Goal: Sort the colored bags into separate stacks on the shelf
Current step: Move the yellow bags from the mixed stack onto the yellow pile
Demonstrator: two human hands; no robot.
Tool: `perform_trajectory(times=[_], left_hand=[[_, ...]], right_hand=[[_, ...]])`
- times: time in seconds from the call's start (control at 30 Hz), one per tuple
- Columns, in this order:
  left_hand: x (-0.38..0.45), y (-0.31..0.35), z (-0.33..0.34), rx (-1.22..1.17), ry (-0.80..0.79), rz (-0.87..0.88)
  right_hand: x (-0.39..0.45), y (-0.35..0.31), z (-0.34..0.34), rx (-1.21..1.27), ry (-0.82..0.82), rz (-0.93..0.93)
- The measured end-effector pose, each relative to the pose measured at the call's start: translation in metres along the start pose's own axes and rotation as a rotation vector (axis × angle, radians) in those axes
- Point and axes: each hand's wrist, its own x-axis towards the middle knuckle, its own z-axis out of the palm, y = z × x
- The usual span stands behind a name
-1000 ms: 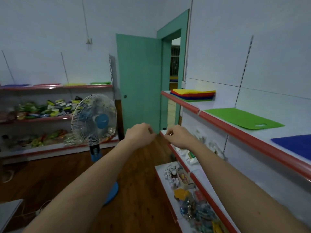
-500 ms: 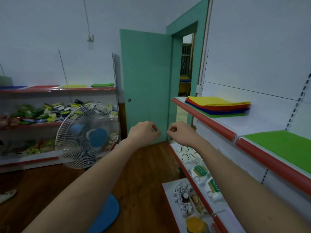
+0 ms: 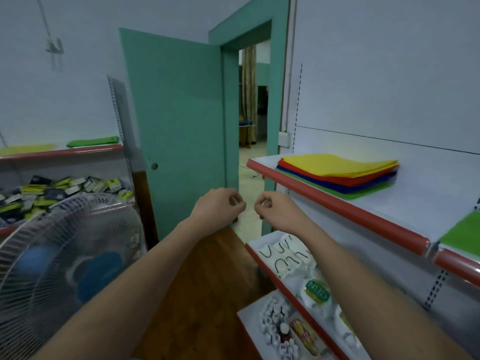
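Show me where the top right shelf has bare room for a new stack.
Bare white shelf lies between the mixed stack of bags and the green bag at the right edge. The lower shelf is crowded with packets. Both hands hold nothing.

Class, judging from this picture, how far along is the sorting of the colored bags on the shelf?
Done: one green bag lies apart on the shelf. In hand: nothing; the left hand and right hand are curled and hold no bag. Left: the mixed stack, yellow over red, blue and green, is unsorted.
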Motion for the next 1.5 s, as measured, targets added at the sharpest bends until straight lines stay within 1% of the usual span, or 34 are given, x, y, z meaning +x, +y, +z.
perform_trajectory(times=[0.1,0.23,0.37,0.5,0.57,0.63,0.7,0.77,0.83,0.93,1.0,1.03,1.1,1.17,1.23,1.3,1.43,1.5], left_hand=[[0.05,-0.008,0.005,-0.042,-0.002,0.075],[0.108,-0.013,0.039,-0.225,0.022,0.157],[0.169,-0.013,0.075,-0.341,-0.058,0.215],[0.232,-0.008,0.087,-0.457,-0.078,0.298],[0.258,-0.006,0.098,-0.569,-0.088,0.308],[0.28,-0.002,0.109,-0.628,-0.097,0.315],[0.301,0.002,0.118,-0.656,-0.086,0.334],[0.323,0.006,0.123,-0.661,-0.055,0.347],[0.348,0.007,0.128,-0.667,-0.009,0.342],[0.383,0.007,0.144,-0.687,0.027,0.296],[0.401,0.008,0.157,-0.687,0.013,0.269],[0.408,0.01,0.163,-0.681,-0.011,0.272],[0.419,0.016,0.174,-0.666,-0.085,0.286],[0.425,0.02,0.184,-0.649,-0.163,0.281],[0.426,0.019,0.194,-0.614,-0.204,0.27],[0.424,0.016,0.199,-0.586,-0.196,0.264],[0.424,0.014,0.204,-0.516,-0.125,0.306],[0.424,0.014,0.206,-0.506,-0.131,0.297]], right_hand=[[0.04,0.012,-0.006,0.01,0.075,0.038],[0.085,0.042,-0.013,0.053,0.227,0.067],[0.124,0.082,-0.024,0.084,0.364,0.117],[0.146,0.111,-0.037,0.185,0.54,0.106],[0.151,0.117,-0.043,0.183,0.598,0.101],[0.156,0.12,-0.05,0.17,0.683,0.1],[0.162,0.123,-0.062,0.068,0.793,0.071],[0.164,0.131,-0.078,-0.125,0.893,0.073],[0.163,0.142,-0.096,-0.278,0.997,0.166],[0.151,0.16,-0.115,-0.372,1.132,0.415],[0.143,0.174,-0.118,-0.349,1.155,0.592],[0.14,0.18,-0.117,-0.303,1.156,0.651],[0.136,0.189,-0.112,-0.206,1.166,0.709],[0.132,0.192,-0.104,-0.165,1.203,0.714],[0.131,0.193,-0.099,-0.134,1.247,0.704],[0.13,0.195,-0.096,-0.121,1.281,0.691],[0.131,0.199,-0.093,-0.106,1.299,0.652],[0.129,0.202,-0.091,-0.119,1.323,0.618]])
